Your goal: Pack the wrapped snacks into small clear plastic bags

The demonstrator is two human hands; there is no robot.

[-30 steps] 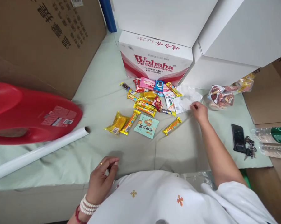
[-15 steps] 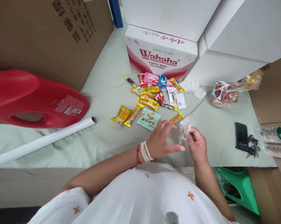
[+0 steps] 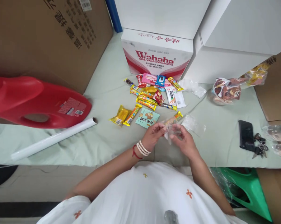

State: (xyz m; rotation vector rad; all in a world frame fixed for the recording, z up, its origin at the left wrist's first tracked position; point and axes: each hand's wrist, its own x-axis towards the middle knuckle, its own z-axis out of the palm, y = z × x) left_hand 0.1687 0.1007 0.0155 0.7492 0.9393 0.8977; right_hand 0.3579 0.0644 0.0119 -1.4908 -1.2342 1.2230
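I have the left hand pinching a clear plastic bag above the counter, near the green packet. Right hand touches the bag; open or closed, can't tell. Crumpled plastic just beside the right hand.

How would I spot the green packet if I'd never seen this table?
Find the white Wahaha box, with snacks piled in front of it. Just past the person's left hand lies the green packet, flat and squarish, unlike the narrow yellow wrapper on its left.
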